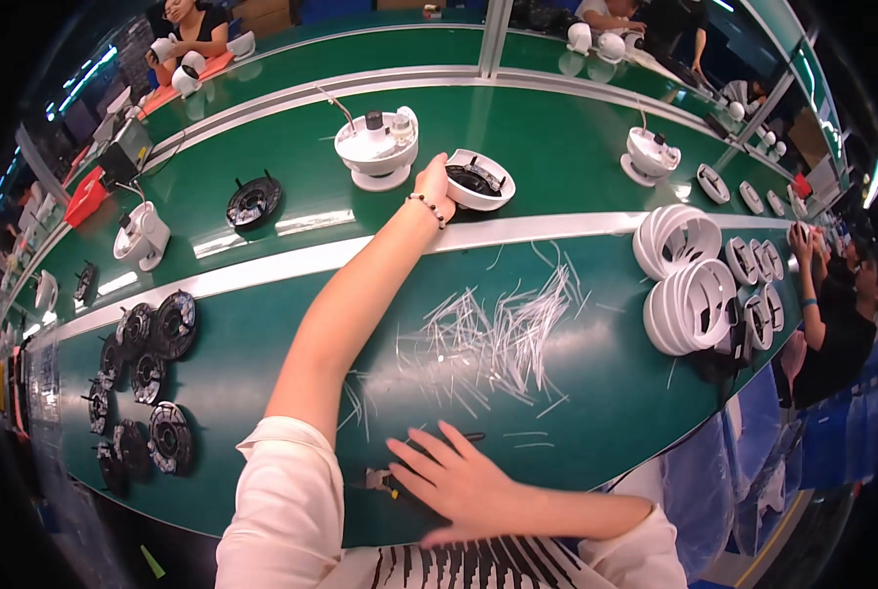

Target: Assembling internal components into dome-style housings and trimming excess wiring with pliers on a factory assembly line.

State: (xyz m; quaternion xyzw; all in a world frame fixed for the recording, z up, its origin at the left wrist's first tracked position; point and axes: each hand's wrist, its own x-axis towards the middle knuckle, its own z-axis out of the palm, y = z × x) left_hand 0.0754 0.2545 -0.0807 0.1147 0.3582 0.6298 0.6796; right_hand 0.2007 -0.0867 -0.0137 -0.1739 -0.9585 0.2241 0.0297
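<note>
Shell [493, 203]: plain white. Inner disc [470, 181]: black, silvery bits. Strips [505, 342]: white. Table [242, 329]: dark green. Belt [557, 147]: green too, white glare patches. Rail [576, 229]: whitish. Loose discs [169, 334]: black, bluish-silver patches. Rings [663, 312]: white. Tray [85, 194]: red. Sleeves [287, 491]: cream. Shirt [468, 567]: white, black drip-like stripes. Bracelet [439, 217]: mixed dark and pale beads.

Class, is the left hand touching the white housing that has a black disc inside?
Touching: the head view shows the left hand against the left edge of the white housing, with no gap between them.
</note>
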